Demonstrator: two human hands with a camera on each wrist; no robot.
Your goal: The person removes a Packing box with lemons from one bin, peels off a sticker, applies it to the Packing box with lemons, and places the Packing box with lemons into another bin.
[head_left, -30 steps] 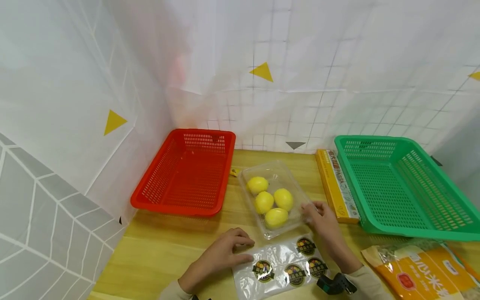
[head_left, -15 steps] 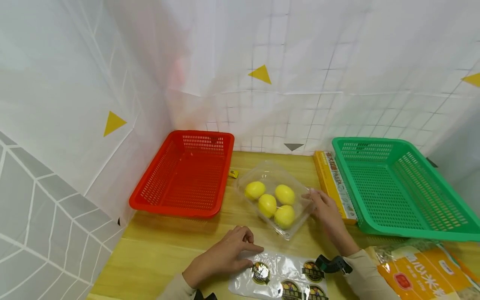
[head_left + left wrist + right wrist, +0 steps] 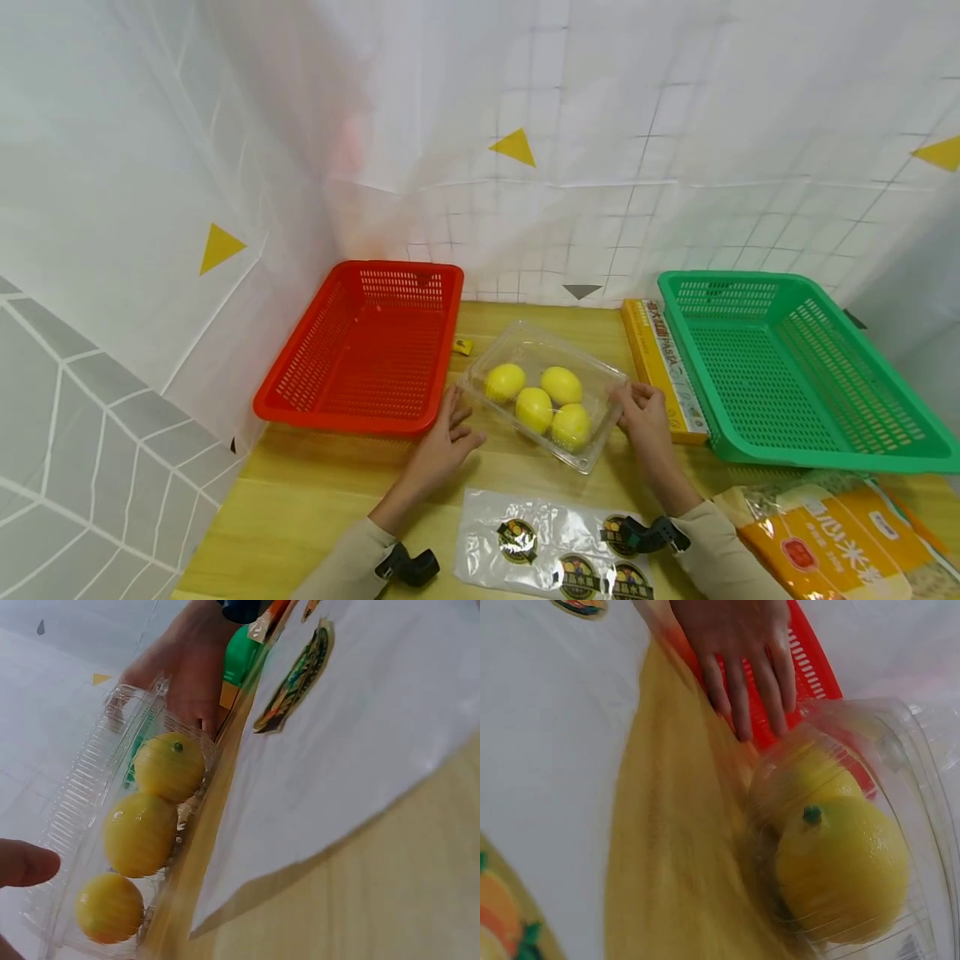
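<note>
A clear plastic clamshell box with several lemons inside sits slantwise at mid-table. Its right end is pinched by my right hand between thumb and fingers. At the other end, my left hand reaches beside the box's left corner, fingers spread and holding nothing. In the left wrist view its thumb shows close to the box wall. The right wrist view shows the left hand's fingers straight, near the red basket's rim. A clear plastic bag with round fruit labels lies flat in front of the box.
A red basket stands at the left and a green basket at the right. A pasta box leans along the green basket. An orange food bag lies front right; a small yellow packet is by the red basket.
The box has turned, its left end swinging toward the left hand. My left hand has left the labelled bag and moved forward to the box's left end. The right hand keeps its hold.
</note>
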